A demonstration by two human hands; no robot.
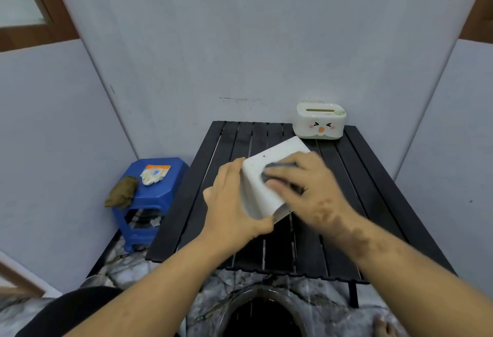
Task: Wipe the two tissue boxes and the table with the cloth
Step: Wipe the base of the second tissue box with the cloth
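A plain white tissue box (262, 176) is tipped up at an angle over the middle of the black slatted table (240, 251). My left hand (232, 203) grips its left side and near corner. My right hand (301, 184) presses a dark cloth (269, 170) flat against the box's upturned face; most of the cloth is hidden under my fingers. A second white tissue box (319, 121) with a cartoon face stands upright at the table's far right corner, against the wall.
A blue plastic stool (149, 198) stands left of the table, with white gloves (152, 175) and a brown rag (121, 192) on top. Grey walls close in behind and on both sides. A round metal bin (262, 312) sits on the floor below the table's near edge.
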